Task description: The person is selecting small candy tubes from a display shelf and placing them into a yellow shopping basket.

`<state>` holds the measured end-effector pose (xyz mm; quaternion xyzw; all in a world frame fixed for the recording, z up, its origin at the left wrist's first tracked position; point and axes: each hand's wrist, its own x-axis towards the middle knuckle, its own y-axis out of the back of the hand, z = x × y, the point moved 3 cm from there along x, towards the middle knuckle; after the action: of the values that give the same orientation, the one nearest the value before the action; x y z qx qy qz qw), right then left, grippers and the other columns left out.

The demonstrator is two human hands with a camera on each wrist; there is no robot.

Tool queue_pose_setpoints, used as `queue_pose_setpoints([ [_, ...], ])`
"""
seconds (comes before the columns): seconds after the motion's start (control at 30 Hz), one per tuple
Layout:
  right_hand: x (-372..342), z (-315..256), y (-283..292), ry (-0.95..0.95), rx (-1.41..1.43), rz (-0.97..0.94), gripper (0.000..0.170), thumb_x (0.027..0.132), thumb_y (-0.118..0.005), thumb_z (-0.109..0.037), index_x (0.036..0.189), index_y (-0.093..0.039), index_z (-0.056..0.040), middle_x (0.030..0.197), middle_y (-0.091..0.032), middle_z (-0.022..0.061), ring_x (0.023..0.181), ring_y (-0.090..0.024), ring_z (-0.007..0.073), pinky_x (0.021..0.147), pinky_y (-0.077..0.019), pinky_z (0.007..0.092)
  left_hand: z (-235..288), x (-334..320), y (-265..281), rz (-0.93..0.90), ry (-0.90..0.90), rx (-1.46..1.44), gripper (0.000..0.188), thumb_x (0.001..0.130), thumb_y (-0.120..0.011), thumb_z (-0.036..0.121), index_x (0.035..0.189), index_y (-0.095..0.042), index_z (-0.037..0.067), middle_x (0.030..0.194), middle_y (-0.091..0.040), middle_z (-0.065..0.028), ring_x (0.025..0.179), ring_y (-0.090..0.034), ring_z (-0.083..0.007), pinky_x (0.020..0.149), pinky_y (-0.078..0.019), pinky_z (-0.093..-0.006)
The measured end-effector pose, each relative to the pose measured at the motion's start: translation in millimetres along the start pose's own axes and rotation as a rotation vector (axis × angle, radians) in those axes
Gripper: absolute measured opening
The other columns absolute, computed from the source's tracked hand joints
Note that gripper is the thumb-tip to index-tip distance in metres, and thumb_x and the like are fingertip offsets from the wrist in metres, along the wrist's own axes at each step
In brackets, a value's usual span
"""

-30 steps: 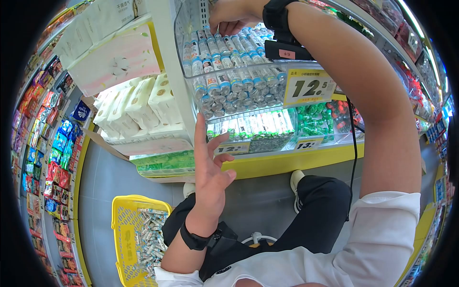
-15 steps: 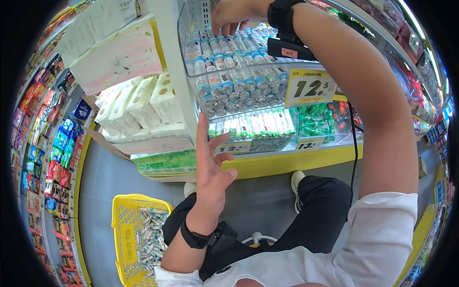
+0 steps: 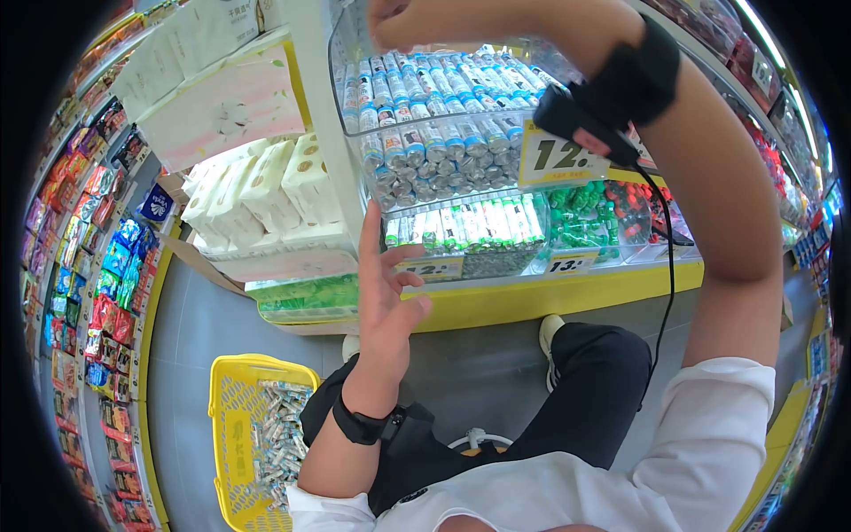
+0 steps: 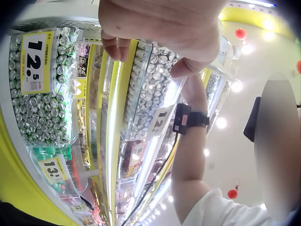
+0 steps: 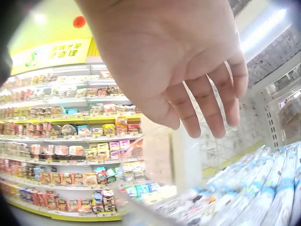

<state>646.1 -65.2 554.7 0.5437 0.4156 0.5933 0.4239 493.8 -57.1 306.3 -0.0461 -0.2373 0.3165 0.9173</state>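
My right hand (image 3: pixel 425 22) hovers above the upper clear bin (image 3: pixel 348 129), at the top edge of the head view. In the right wrist view its palm faces the camera, fingers loosely bent with nothing between them. Below lie slim foil-ended tubes (image 3: pixel 425 115) with blue bands, in neat stacked rows. My left hand (image 3: pixel 386 293) is raised in front of the shelf with its index finger pointing up, the fingertip right by the upper bin's lower corner. Its other fingers are loosely bent and hold nothing.
A yellow basket (image 3: pixel 215 417) with many similar tubes stands on the floor at left. Green-banded tubes (image 3: pixel 461 226) fill a lower bin, beside green packets (image 3: pixel 581 217). Tissue packs (image 3: pixel 257 191) sit left of the bins. A black cable (image 3: pixel 667 293) hangs from the right wrist.
My right hand has lifted up off the tubes in the upper bin, and its wrist has swung to the right. The left hand has stayed nearly in place.
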Motion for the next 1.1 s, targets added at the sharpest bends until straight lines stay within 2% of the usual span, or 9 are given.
queue_pose_setpoints([
  [0.17, -60.8, -42.4, 6.6, 0.082, 0.133, 0.149, 0.026, 0.084, -0.052, -0.018, 0.084, -0.064, 0.0048, 0.079, -0.063, 0.0242, 0.072, -0.059, 0.0392, 0.073, -0.0488, 0.0446, 0.7, -0.4, -1.5, 0.024, -0.023, 0.049, 0.094, 0.07, -0.058, 0.02, 0.155, -0.018, 0.01, 0.159, -0.021, -0.0048, 0.113, -0.048, -0.0198, 0.087, -0.0412, -0.0289],
  [0.23, -83.5, -43.5, -12.6, 0.24, 0.063, 0.301, 0.02, 0.08, -0.059, -0.017, 0.085, -0.063, 0.002, 0.081, -0.063, 0.0192, 0.075, -0.059, 0.0354, 0.073, -0.0477, 0.0425, -0.1, -0.9, -1.2, 0.033, -0.028, 0.055, 0.093, 0.07, -0.058, 0.021, 0.154, -0.019, 0.009, 0.158, -0.022, -0.0048, 0.112, -0.049, -0.0197, 0.087, -0.0414, -0.0284],
  [0.3, -103.2, -48.6, -28.4, 0.225, 0.031, 0.302, 0.021, 0.072, -0.072, -0.013, 0.086, -0.06, -0.0032, 0.083, -0.06, 0.0093, 0.078, -0.058, 0.0297, 0.07, -0.0449, 0.0393, -0.9, -1.1, 0.3, 0.036, -0.033, 0.021, 0.094, 0.068, -0.058, 0.015, 0.154, -0.02, 0.009, 0.157, -0.023, -0.0057, 0.109, -0.048, -0.0187, 0.085, -0.0417, -0.0276],
  [0.4, -142.5, -64.3, -53.4, 0.38, 0.265, 0.411, 0.013, 0.073, -0.069, -0.01, 0.078, -0.058, -0.0065, 0.07, -0.051, 0.007, 0.067, -0.052, 0.0266, 0.061, -0.0392, 0.0385, -6.7, -1.9, 1.4, 0.068, -0.022, 0.018, 0.091, 0.07, -0.058, 0.015, 0.153, -0.022, 0.008, 0.156, -0.026, -0.0051, 0.109, -0.049, -0.0182, 0.084, -0.0426, -0.0278],
  [0.5, -176.9, -76.4, -76.4, 0.387, 0.314, 0.307, 0.016, 0.072, -0.072, -0.011, 0.076, -0.057, -0.0076, 0.067, -0.045, 0.0047, 0.064, -0.05, 0.024, 0.059, -0.0374, 0.0374, -8.3, -3.6, 0.9, 0.1, -0.014, 0.023, 0.086, 0.069, -0.054, 0.01, 0.151, -0.026, 0.007, 0.154, -0.029, -0.0047, 0.108, -0.05, -0.0176, 0.083, -0.0431, -0.0273],
  [0.6, -202.6, -80.7, -99.3, 0.427, 0.366, 0.244, 0.019, 0.076, -0.069, -0.018, 0.071, -0.053, -0.0095, 0.067, -0.047, 0.0028, 0.065, -0.052, 0.0207, 0.063, -0.0396, 0.0331, -0.6, -3.0, -1.9, 0.094, -0.062, 0.066, 0.082, 0.069, -0.052, 0.008, 0.148, -0.03, 0.006, 0.151, -0.033, -0.0047, 0.108, -0.05, -0.0173, 0.083, -0.0432, -0.0268],
  [0.7, -221.0, -82.1, -124.0, 0.472, 0.522, 0.177, 0.017, 0.076, -0.072, -0.014, 0.076, -0.056, -0.0087, 0.068, -0.044, 0.0026, 0.064, -0.049, 0.0207, 0.06, -0.0376, 0.0353, -2.2, -4.1, -2.9, 0.12, -0.074, 0.139, 0.08, 0.074, -0.058, 0.024, 0.148, -0.031, 0.006, 0.153, -0.032, -0.0046, 0.11, -0.052, -0.02, 0.084, -0.0416, -0.0278],
  [0.87, -236.9, -81.2, -151.0, 0.493, 0.634, 0.108, 0.015, 0.078, -0.07, -0.014, 0.076, -0.057, -0.0086, 0.068, -0.048, 0.0037, 0.066, -0.051, 0.0228, 0.062, -0.0394, 0.0352, 10.4, -6.6, 3.7, 0.195, -0.106, 0.348, 0.05, 0.082, -0.05, 0.01, 0.132, -0.047, 0.001, 0.135, -0.049, -0.0097, 0.108, -0.054, -0.0191, 0.084, -0.0426, -0.0277],
  [1.1, -246.0, -84.1, -167.7, 0.501, 0.756, 0.061, 0.017, 0.078, -0.069, -0.016, 0.071, -0.055, -0.0083, 0.067, -0.049, 0.0043, 0.066, -0.053, 0.0235, 0.063, -0.0408, 0.035, 49.8, -55.5, 67.8, 0.298, 0.001, 0.548, 0.029, 0.088, -0.051, 0.01, 0.114, -0.058, 0.001, 0.111, -0.061, -0.0065, 0.098, -0.058, -0.016, 0.081, -0.0425, -0.0264],
])
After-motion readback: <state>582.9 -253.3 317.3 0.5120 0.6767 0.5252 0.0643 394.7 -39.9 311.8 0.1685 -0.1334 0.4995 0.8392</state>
